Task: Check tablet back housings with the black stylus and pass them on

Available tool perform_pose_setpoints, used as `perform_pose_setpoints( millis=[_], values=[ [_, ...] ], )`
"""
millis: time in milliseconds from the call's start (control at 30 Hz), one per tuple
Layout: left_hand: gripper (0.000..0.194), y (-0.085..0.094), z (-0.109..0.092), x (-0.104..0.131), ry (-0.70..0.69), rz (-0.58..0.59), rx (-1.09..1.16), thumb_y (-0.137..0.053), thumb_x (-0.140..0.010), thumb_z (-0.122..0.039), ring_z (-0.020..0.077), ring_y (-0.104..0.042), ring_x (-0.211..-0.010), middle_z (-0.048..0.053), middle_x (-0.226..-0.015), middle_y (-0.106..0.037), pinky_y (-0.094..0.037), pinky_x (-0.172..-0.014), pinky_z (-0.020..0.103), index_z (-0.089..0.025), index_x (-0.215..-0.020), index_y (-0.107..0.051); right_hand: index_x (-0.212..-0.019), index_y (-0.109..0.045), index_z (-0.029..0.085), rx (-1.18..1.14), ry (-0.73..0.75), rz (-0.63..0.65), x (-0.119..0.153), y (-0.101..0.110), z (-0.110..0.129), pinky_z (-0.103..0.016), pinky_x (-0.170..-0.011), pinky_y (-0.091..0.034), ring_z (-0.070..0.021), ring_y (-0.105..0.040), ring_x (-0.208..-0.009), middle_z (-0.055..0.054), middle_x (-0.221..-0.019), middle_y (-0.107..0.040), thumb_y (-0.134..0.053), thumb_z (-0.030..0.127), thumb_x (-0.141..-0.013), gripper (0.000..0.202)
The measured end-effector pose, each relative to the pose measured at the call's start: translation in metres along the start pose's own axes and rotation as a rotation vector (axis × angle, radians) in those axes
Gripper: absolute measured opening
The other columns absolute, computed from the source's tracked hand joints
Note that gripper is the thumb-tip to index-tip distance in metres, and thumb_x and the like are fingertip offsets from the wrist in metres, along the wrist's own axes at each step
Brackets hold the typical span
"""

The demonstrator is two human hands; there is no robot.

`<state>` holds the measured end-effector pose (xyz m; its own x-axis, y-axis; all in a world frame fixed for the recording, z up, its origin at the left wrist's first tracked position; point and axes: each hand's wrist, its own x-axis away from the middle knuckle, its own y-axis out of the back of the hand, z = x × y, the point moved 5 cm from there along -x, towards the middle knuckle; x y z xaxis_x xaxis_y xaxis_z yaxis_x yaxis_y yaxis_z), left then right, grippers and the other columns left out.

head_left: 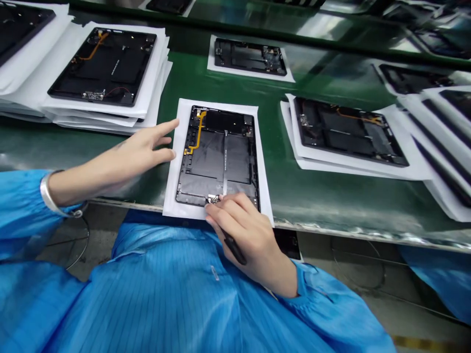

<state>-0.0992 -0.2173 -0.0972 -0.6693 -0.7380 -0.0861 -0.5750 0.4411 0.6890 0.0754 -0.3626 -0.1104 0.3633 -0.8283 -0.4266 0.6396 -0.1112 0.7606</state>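
Observation:
An open tablet housing (pixel 206 166) with black inner parts lies on a white paper sheet (pixel 171 196) at the table's front edge. An orange flex cable (pixel 200 130) runs along its upper left, and a small circuit board (pixel 213 198) sits at its bottom edge. My right hand (pixel 246 230) grips a slim black hand tool (pixel 234 247), perhaps tweezers, with the fingertips close to that board. The tool's tip is mostly hidden. At the sheet's left edge, my left hand (pixel 147 149) has its fingers stretched apart and holds nothing.
On the left, another open housing (pixel 106 66) tops a stack of paper sheets (pixel 162 93). One more housing (pixel 250 56) lies behind on paper. To the right are a housing with an orange cable (pixel 349 130) and a leaning stack (pixel 441 147). The green table (pixel 279 196) ends just before my lap.

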Motion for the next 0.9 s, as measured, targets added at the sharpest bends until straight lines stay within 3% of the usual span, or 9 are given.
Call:
perform_pose_setpoints(
  millis=[133,267,367,467,533,600,667,767,900],
  values=[
    [0.054,-0.007,-0.001,-0.016,0.122,0.098,0.096,-0.046,-0.1,-0.022,0.0287,-0.068,-0.114,0.011,-0.142,-0.059,-0.062,-0.086,0.05,-0.031,-0.153,-0.042,-0.094,-0.07,0.022,-0.277,-0.184,-0.224,0.001,0.007,-0.02,-0.035,-0.073,-0.052,-0.0181,-0.063,-0.079,-0.004,-0.084,-0.072,-0.056,0.017,-0.097,0.015],
    [0.067,-0.01,0.009,-0.023,0.259,0.012,0.287,-0.056,-0.094,-0.028,0.029,-0.068,-0.111,0.024,-0.149,-0.048,-0.063,-0.08,0.048,-0.021,-0.157,-0.032,-0.093,-0.072,0.022,-0.391,-0.315,-0.339,0.004,0.009,-0.032,-0.034,-0.073,-0.052,-0.0171,-0.065,-0.08,-0.003,-0.085,-0.072,-0.057,0.022,-0.097,0.016],
    [0.063,-0.018,0.012,-0.026,0.366,-0.042,0.436,-0.053,-0.094,-0.03,0.0239,-0.069,-0.107,0.022,-0.137,-0.058,-0.062,-0.08,0.04,-0.016,-0.153,-0.032,-0.093,-0.074,0.023,-0.389,-0.333,-0.385,0.005,0.01,-0.03,-0.033,-0.072,-0.052,-0.018,-0.065,-0.08,-0.003,-0.085,-0.072,-0.056,0.025,-0.098,0.019],
    [0.033,-0.025,0.003,-0.038,0.293,-0.032,0.359,-0.049,-0.095,-0.033,0.0189,-0.069,-0.085,0.013,-0.099,-0.071,-0.056,-0.07,0.029,-0.01,-0.115,-0.062,-0.094,-0.075,0.025,-0.391,-0.311,-0.469,0.005,0.01,-0.028,-0.032,-0.069,-0.052,-0.0179,-0.065,-0.078,-0.003,-0.084,-0.072,-0.056,0.025,-0.098,0.019],
    [0.026,-0.021,-0.002,-0.052,0.229,-0.073,0.232,-0.053,-0.093,-0.033,0.0169,-0.063,-0.071,0.007,-0.077,-0.067,-0.049,-0.063,0.026,-0.011,-0.085,-0.064,-0.095,-0.075,0.026,-0.398,-0.257,-0.485,0.001,0.01,-0.028,-0.032,-0.069,-0.053,-0.0185,-0.065,-0.078,-0.003,-0.083,-0.072,-0.056,0.024,-0.098,0.019],
    [0.023,-0.003,-0.007,-0.066,0.17,-0.169,0.101,-0.055,-0.091,-0.031,0.0165,-0.06,-0.07,0.004,-0.073,-0.063,-0.045,-0.063,0.026,-0.013,-0.077,-0.061,-0.096,-0.075,0.027,-0.395,-0.206,-0.482,-0.002,0.015,-0.028,-0.034,-0.071,-0.053,-0.0201,-0.066,-0.08,-0.003,-0.084,-0.072,-0.057,0.024,-0.097,0.018],
    [0.018,0.027,-0.012,-0.078,0.108,-0.278,-0.039,-0.054,-0.091,-0.028,0.0174,-0.059,-0.08,0.003,-0.083,-0.064,-0.044,-0.071,0.026,-0.015,-0.084,-0.062,-0.096,-0.075,0.028,-0.37,-0.168,-0.481,-0.003,0.025,-0.029,-0.035,-0.074,-0.053,-0.0215,-0.066,-0.083,-0.003,-0.086,-0.073,-0.058,0.023,-0.096,0.018],
    [0.017,0.092,-0.015,-0.087,0.077,-0.451,-0.245,-0.049,-0.094,-0.025,0.0194,-0.058,-0.095,0.004,-0.101,-0.065,-0.043,-0.086,0.027,-0.016,-0.099,-0.063,-0.096,-0.074,0.031,-0.291,-0.135,-0.459,-0.003,0.049,-0.035,-0.036,-0.075,-0.054,-0.0223,-0.066,-0.086,-0.003,-0.089,-0.073,-0.059,0.024,-0.095,0.017],
    [0.02,0.179,0.006,-0.077,0.215,-0.589,-0.471,-0.047,-0.092,-0.02,0.0217,-0.057,-0.095,0.007,-0.099,-0.065,-0.042,-0.089,0.028,-0.013,-0.098,-0.065,-0.093,-0.074,0.033,-0.183,-0.108,-0.441,-0.009,0.079,-0.06,-0.039,-0.074,-0.055,-0.0239,-0.067,-0.081,-0.002,-0.088,-0.073,-0.061,0.032,-0.094,0.014]
  ],
)
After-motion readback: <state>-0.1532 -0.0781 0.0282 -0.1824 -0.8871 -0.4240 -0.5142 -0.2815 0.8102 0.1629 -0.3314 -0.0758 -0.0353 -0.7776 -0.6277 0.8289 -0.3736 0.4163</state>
